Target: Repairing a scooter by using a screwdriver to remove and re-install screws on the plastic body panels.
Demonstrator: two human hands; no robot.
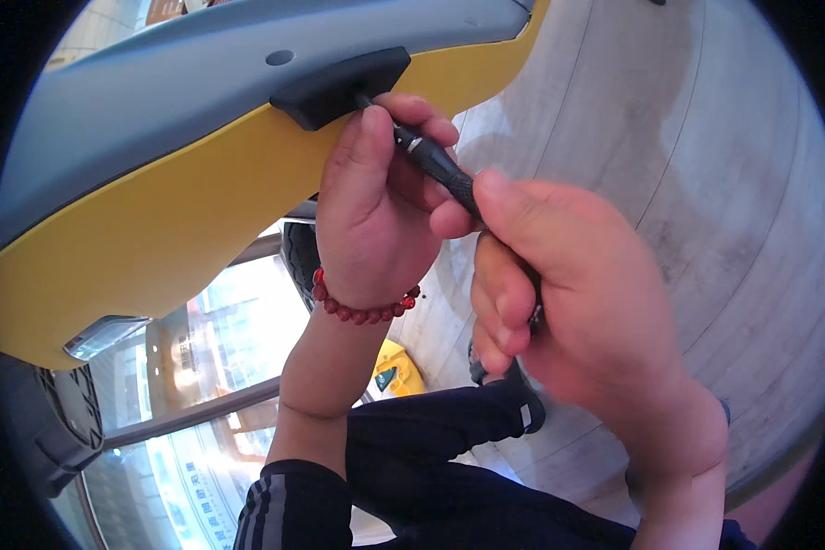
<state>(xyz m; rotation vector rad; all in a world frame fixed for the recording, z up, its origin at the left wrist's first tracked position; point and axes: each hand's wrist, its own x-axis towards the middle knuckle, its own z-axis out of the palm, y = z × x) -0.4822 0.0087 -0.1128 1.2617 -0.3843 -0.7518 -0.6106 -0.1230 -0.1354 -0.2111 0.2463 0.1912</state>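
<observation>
Nearest the lens, at about four o'clock, the right hand (577, 293) fills the frame, fingers curled tight around the dark grip of a black screwdriver (440, 165). The tool runs up toward eleven o'clock, its tip buried in a black plastic bracket (339, 87) near the top of the view. Just left of centre, the left hand (376, 211), a red bead bracelet (362, 310) on its wrist, pinches the screwdriver's shaft near the silver collar, thumb and fingertips closed together on it. Below, at six o'clock, dark trousers (431, 458) and a black sleeve with white stripes (293, 509). Beyond the hands, a yellow body panel (156, 220) topped by a grey panel (156, 92) sweeps from nine o'clock to twelve. Farther off, pale wood-look flooring (706, 183) spreads across the right side; at seven o'clock, bright glass in a metal frame (211, 339).
</observation>
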